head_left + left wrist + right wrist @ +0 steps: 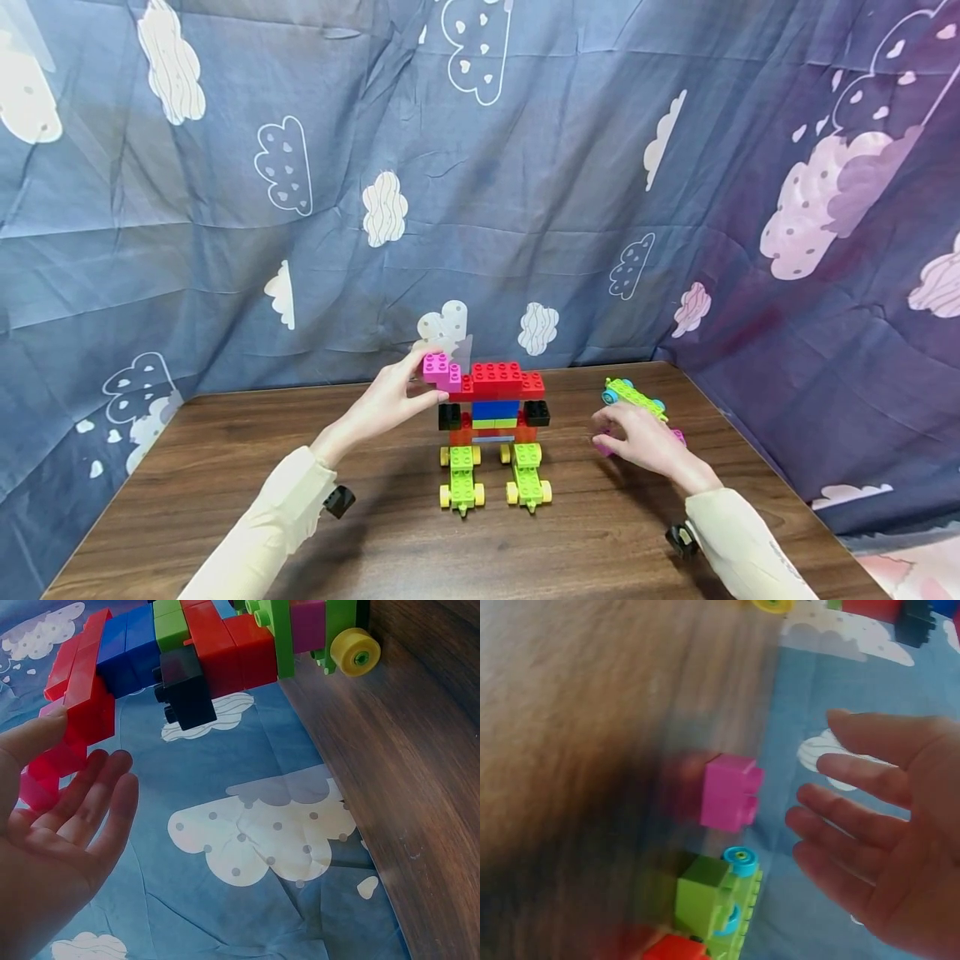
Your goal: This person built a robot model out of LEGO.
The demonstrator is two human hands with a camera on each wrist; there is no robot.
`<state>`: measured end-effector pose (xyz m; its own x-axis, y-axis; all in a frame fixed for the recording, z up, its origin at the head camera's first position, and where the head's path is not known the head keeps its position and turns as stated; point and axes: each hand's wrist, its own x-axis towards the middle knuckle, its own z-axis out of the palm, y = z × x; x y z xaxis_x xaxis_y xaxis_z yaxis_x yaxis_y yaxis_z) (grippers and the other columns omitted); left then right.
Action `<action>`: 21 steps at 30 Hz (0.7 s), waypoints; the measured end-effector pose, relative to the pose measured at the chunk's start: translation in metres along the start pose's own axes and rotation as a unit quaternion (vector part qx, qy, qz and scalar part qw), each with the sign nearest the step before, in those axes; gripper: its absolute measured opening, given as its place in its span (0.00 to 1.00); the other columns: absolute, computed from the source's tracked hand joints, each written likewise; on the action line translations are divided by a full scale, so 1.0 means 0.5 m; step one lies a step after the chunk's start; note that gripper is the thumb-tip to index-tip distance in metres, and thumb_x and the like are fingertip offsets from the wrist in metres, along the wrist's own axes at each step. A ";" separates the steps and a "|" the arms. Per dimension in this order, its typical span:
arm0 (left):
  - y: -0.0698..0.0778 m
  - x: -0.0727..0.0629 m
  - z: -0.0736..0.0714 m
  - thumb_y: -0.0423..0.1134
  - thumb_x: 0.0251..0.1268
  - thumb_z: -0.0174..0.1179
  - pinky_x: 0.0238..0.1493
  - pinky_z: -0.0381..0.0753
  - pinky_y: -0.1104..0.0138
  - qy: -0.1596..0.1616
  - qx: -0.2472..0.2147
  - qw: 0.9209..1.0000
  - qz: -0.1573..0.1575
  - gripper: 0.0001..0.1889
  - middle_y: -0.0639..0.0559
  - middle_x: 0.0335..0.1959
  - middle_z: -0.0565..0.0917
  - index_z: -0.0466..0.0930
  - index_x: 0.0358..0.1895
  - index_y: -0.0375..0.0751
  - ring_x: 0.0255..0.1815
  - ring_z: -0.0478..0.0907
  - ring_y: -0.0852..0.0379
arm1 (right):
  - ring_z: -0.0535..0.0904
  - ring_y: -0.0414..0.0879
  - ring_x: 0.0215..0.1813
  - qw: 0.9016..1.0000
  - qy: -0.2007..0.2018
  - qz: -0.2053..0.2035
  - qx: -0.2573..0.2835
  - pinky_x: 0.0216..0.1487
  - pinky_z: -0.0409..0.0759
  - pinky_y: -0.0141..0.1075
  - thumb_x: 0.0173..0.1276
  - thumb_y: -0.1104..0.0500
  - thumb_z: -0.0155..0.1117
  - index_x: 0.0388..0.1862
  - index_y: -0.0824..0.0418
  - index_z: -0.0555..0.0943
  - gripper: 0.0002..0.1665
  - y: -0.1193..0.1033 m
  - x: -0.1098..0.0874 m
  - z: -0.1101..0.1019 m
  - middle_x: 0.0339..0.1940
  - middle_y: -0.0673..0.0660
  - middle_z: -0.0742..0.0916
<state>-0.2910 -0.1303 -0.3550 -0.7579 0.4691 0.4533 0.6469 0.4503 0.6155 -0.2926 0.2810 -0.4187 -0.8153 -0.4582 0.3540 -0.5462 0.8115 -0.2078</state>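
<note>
Upright on the table stands a block figure with a red top (497,380), a blue middle (495,410), black side bricks (537,412) and two lime wheeled bases (462,479). My left hand (382,404) holds pink bricks (437,368) at the figure's upper left corner, between thumb and fingers. In the left wrist view, the thumb lies by the red brick (91,705) with the fingers beneath the pink ones. My right hand (641,437) hovers over a pink brick (727,793), fingers apart and holding nothing; it hides part of that brick in the head view.
Behind the right hand lies a lime wheeled base (633,397) with blue wheels. A green brick (703,896) and a red piece (676,949) show beside it in the right wrist view. A blue cloud-print curtain (337,317) hangs along the wooden table's (360,542) back and right edges.
</note>
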 end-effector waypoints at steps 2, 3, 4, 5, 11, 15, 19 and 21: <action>0.002 0.000 0.000 0.39 0.62 0.69 0.53 0.85 0.56 0.000 0.000 1.000 -0.001 0.34 0.47 0.53 0.83 0.64 0.70 0.48 0.52 0.82 0.51 | 0.84 0.51 0.44 1.000 -0.019 0.001 -0.001 0.47 0.83 0.45 0.60 0.59 0.73 0.44 0.65 0.84 0.15 0.004 -0.003 0.006 0.41 0.57 0.88; 0.002 0.001 0.000 0.40 0.62 0.69 0.53 0.85 0.56 0.000 0.001 1.000 -0.002 0.34 0.47 0.53 0.83 0.64 0.70 0.48 0.52 0.82 0.51 | 0.83 0.50 0.44 1.000 -0.029 0.001 -0.003 0.47 0.82 0.45 0.60 0.59 0.73 0.44 0.65 0.84 0.15 0.006 -0.005 0.009 0.41 0.57 0.88; 0.003 0.001 0.000 0.40 0.62 0.69 0.53 0.85 0.56 0.000 0.002 1.000 -0.003 0.34 0.47 0.53 0.83 0.64 0.70 0.47 0.52 0.82 0.51 | 0.83 0.50 0.45 0.999 -0.038 0.002 -0.004 0.47 0.82 0.45 0.60 0.59 0.73 0.44 0.64 0.84 0.15 0.007 -0.006 0.012 0.42 0.57 0.87; 0.003 0.001 0.000 0.40 0.62 0.69 0.53 0.85 0.56 0.000 0.003 1.000 -0.005 0.34 0.47 0.53 0.83 0.64 0.70 0.47 0.52 0.82 0.52 | 0.83 0.51 0.45 0.999 -0.046 0.002 -0.004 0.47 0.82 0.45 0.60 0.58 0.73 0.44 0.64 0.84 0.15 0.007 -0.008 0.014 0.42 0.57 0.87; 0.005 0.002 -0.002 0.40 0.62 0.68 0.53 0.85 0.56 -0.002 0.007 1.000 -0.010 0.34 0.47 0.54 0.83 0.64 0.71 0.47 0.52 0.81 0.53 | 0.82 0.51 0.46 0.997 -0.074 0.009 0.004 0.48 0.81 0.47 0.57 0.58 0.76 0.45 0.63 0.83 0.18 0.002 -0.011 0.020 0.44 0.58 0.85; 0.004 0.002 -0.002 0.39 0.62 0.68 0.52 0.85 0.56 -0.001 0.010 1.000 -0.009 0.34 0.47 0.53 0.83 0.64 0.70 0.47 0.51 0.81 0.52 | 0.82 0.50 0.44 0.997 -0.073 0.002 0.008 0.45 0.82 0.44 0.52 0.62 0.78 0.45 0.64 0.83 0.21 0.001 -0.009 0.021 0.43 0.58 0.86; 0.003 0.001 -0.003 0.39 0.62 0.68 0.52 0.85 0.56 -0.001 0.012 1.000 -0.008 0.34 0.47 0.52 0.83 0.65 0.70 0.46 0.51 0.81 0.53 | 0.82 0.48 0.41 0.997 -0.074 -0.010 0.003 0.42 0.81 0.41 0.47 0.66 0.79 0.44 0.65 0.83 0.23 0.003 -0.007 0.023 0.41 0.58 0.87; 0.003 0.002 -0.003 0.40 0.62 0.68 0.52 0.85 0.56 -0.001 0.013 1.000 -0.007 0.34 0.47 0.52 0.83 0.65 0.70 0.46 0.50 0.82 0.53 | 0.82 0.48 0.40 0.997 -0.077 -0.015 0.000 0.40 0.81 0.40 0.45 0.68 0.80 0.43 0.65 0.83 0.23 0.004 -0.007 0.023 0.39 0.58 0.87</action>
<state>-0.2908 -0.1304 -0.3527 -0.7669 0.4636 0.4437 0.6380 0.4761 0.6052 -0.2932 0.2801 -0.4309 -0.8181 -0.5330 0.2159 -0.5713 0.7963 -0.1987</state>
